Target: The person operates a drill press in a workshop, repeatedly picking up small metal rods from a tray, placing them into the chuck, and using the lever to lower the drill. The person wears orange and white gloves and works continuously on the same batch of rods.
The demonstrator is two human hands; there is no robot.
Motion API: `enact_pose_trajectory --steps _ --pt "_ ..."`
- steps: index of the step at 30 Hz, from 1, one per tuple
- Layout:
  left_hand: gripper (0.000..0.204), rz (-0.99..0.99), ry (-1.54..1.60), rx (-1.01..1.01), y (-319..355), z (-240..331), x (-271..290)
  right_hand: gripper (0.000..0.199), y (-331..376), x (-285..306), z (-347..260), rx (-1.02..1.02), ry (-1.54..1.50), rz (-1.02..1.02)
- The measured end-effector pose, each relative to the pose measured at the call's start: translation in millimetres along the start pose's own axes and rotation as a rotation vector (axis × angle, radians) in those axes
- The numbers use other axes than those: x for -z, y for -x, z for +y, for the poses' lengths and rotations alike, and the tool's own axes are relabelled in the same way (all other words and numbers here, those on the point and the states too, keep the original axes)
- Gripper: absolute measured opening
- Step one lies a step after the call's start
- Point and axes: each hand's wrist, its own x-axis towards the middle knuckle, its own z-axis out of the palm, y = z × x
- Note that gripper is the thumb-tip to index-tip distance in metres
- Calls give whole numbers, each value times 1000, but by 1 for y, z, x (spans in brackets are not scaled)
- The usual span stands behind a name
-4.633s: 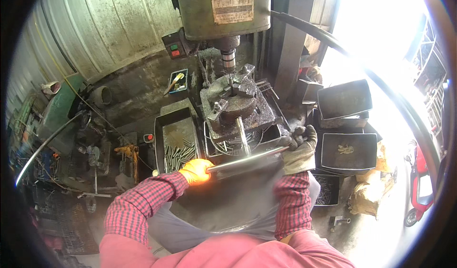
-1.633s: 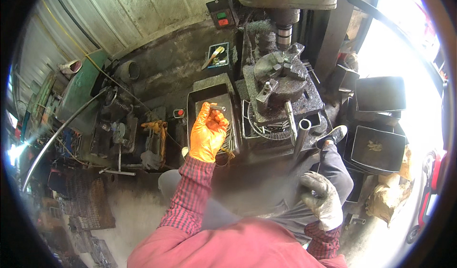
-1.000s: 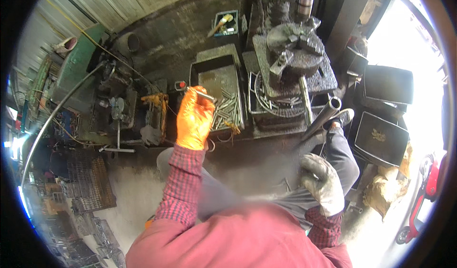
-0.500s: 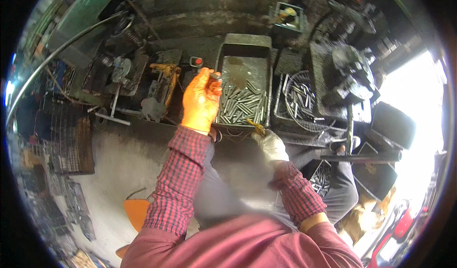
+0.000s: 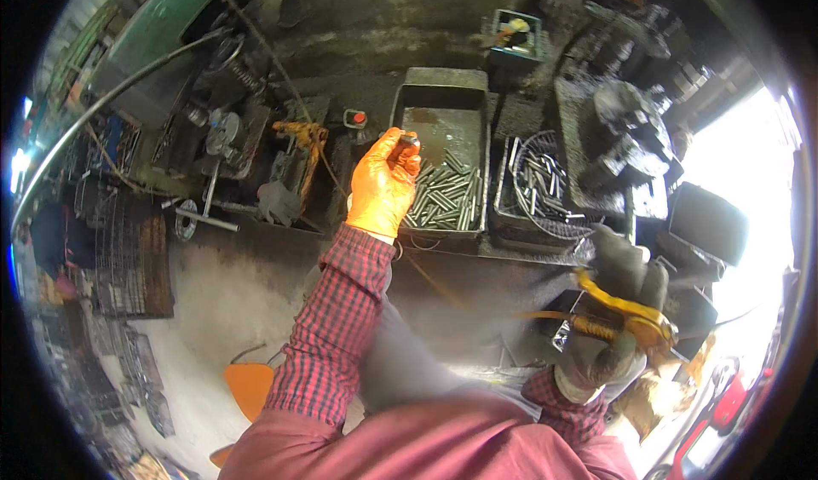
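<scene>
My left hand, in an orange glove, is raised over the left side of a long metal tray. Its fingers pinch a small dark metal piece. In the tray's near half lies a heap of short metal rods. At the right, my right hand in a dirty grey glove is closed around a yellow tool with a long lever and a ribbed part, which looks like an air blow gun. A thin brownish part extends leftward from it. The fingers partly cover the tool.
Right of the tray, a bin holds more metal rods and a wire basket. Oily machines stand at the right and left. A T-shaped handle juts out at the left. An orange seat is near my left side.
My right hand has swung from the tray's near edge far to the right and closer to me, with the yellow tool now plainly in view. My left hand has shifted slightly right, still pinching the piece.
</scene>
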Motion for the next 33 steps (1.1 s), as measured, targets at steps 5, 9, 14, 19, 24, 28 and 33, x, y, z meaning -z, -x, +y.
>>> enact_pose_trajectory --steps 5,9,14,19,24,28,33 --pt "9 -53 -12 -24 4 -11 -13 45 -16 -32 -25 -817 424 -362" --pt "10 -114 -23 -25 10 -13 -13 49 -11 -38 -29 -746 793 -469" --pt "9 -120 -6 -33 9 -13 -12 49 -9 -36 -39 -658 923 -498" --pt "13 -103 58 -6 5 -6 -8 49 -17 -46 -44 -703 987 -539" --pt "13 -148 94 -3 2 -1 -2 48 -18 -50 -45 -697 949 -529" --pt "11 -145 100 -6 2 0 -1 48 -14 -47 -42 -703 924 -505" --pt "10 -198 -162 -268 8 -4 -8 48 -8 -43 -35 -660 911 -502"
